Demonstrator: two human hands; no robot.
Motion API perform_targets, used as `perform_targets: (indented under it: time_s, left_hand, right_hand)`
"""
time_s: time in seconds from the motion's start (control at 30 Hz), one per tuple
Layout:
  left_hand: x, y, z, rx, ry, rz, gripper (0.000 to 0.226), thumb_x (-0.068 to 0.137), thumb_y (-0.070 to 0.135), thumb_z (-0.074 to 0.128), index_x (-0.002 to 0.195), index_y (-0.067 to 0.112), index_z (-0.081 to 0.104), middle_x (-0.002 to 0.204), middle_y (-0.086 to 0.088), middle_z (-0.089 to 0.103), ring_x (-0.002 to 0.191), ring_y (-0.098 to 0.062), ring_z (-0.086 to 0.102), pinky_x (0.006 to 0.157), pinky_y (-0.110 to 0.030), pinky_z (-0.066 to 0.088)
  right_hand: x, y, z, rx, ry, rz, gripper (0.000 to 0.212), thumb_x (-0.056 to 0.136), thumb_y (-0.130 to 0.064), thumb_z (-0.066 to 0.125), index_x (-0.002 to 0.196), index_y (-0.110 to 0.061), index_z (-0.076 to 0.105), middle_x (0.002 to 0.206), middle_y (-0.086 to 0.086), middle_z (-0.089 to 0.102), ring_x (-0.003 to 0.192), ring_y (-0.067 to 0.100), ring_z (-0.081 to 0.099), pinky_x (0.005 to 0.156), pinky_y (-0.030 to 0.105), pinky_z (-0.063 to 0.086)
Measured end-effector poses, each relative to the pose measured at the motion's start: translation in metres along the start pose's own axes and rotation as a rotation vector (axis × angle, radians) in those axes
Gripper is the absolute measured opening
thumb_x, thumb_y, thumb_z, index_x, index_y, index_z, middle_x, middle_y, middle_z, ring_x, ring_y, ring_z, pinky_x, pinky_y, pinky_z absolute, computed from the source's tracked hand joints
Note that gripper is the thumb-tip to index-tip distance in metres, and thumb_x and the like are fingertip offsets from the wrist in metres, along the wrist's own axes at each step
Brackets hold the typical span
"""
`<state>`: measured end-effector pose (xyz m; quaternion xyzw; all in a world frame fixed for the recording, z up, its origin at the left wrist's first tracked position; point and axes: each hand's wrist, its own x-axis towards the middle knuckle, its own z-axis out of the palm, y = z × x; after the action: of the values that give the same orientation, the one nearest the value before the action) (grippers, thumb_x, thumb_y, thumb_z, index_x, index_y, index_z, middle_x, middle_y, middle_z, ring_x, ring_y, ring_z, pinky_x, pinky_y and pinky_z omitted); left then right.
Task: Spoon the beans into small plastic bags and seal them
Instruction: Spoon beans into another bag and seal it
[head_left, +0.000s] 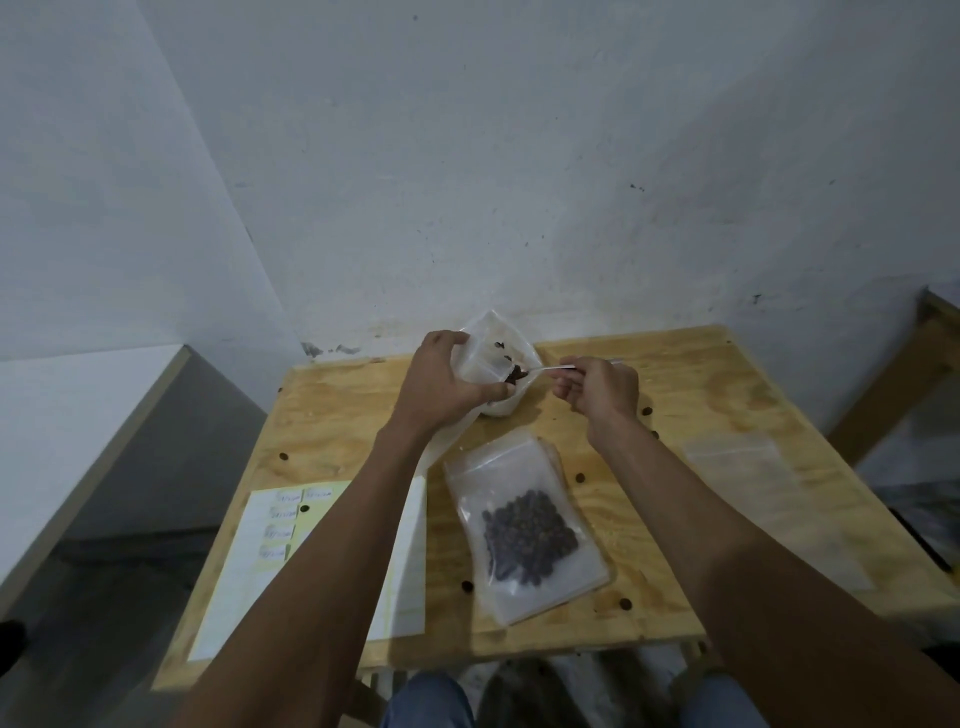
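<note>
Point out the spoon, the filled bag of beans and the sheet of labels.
spoon (558, 369), head view, on the metal handle between bag and right hand.
filled bag of beans (527, 535), head view, on the dark beans inside.
sheet of labels (244, 577), head view, on its bare white part.

- Label sheet (244, 561): handwriting on the small labels too blurred to read; left arm covers its middle.
- Spoon (558, 368): handle end hidden inside right hand (600, 389); bowl lost among beans.
- Container (491, 364): near side covered by left hand (441, 379).
- Empty bags (737, 457): blurred; count unclear.
- Knees cut off at bottom edge.
</note>
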<state>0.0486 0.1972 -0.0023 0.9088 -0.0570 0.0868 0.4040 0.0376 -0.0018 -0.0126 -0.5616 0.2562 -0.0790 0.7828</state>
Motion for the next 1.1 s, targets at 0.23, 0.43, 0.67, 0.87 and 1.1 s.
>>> perform_targets:
  time_s: [0.23, 0.43, 0.67, 0.87, 1.1]
  left_hand:
    - [-0.012, 0.000, -0.004, 0.080, 0.000, -0.017, 0.105, 0.053, 0.066, 0.080, 0.141, 0.019, 0.048, 0.144, 0.002, 0.048, 0.131, -0.018, 0.048, 0.099, -0.043, 0.048]
    - [-0.017, 0.002, -0.004, 0.067, 0.010, -0.044, 0.111, 0.048, 0.073, 0.076, 0.142, 0.020, 0.048, 0.145, 0.002, 0.048, 0.131, -0.018, 0.048, 0.096, -0.041, 0.048]
    - [-0.014, -0.001, -0.003, 0.048, 0.030, -0.061, 0.103, 0.057, 0.065, 0.086, 0.142, 0.020, 0.049, 0.141, -0.001, 0.051, 0.124, -0.021, 0.053, 0.092, -0.038, 0.048]
    - [-0.007, -0.003, -0.005, -0.072, 0.004, -0.131, 0.091, 0.055, 0.059, 0.088, 0.131, 0.019, 0.060, 0.122, 0.002, 0.061, 0.107, -0.017, 0.061, 0.073, -0.027, 0.045]
    - [0.013, 0.014, 0.002, -0.141, 0.041, -0.113, 0.078, 0.069, 0.047, 0.088, 0.133, 0.012, 0.060, 0.130, 0.000, 0.060, 0.107, -0.013, 0.054, 0.070, -0.017, 0.039]
  right_hand:
    - [-0.004, -0.022, 0.006, 0.071, 0.040, -0.076, 0.012, 0.089, 0.001, 0.061, 0.089, 0.008, 0.071, 0.078, 0.023, 0.074, 0.058, 0.025, 0.065, 0.051, 0.027, 0.055]
    - [-0.016, -0.031, 0.012, -0.053, -0.094, -0.159, 0.014, 0.092, -0.005, 0.062, 0.086, 0.002, 0.072, 0.074, 0.020, 0.074, 0.058, 0.023, 0.066, 0.054, 0.030, 0.056]
    - [-0.023, -0.020, 0.019, -0.273, -0.042, -0.451, 0.018, 0.098, -0.016, 0.063, 0.093, -0.007, 0.077, 0.076, 0.007, 0.076, 0.058, 0.013, 0.071, 0.058, 0.025, 0.059]
    - [-0.007, 0.008, 0.012, -0.429, -0.032, -0.410, 0.016, 0.097, -0.019, 0.067, 0.090, -0.012, 0.079, 0.071, -0.001, 0.074, 0.059, 0.016, 0.071, 0.068, 0.037, 0.063]
    - [-0.004, 0.018, 0.001, -0.343, -0.039, -0.231, 0.016, 0.096, -0.014, 0.067, 0.095, -0.004, 0.079, 0.074, 0.006, 0.077, 0.057, 0.015, 0.068, 0.057, 0.028, 0.058]
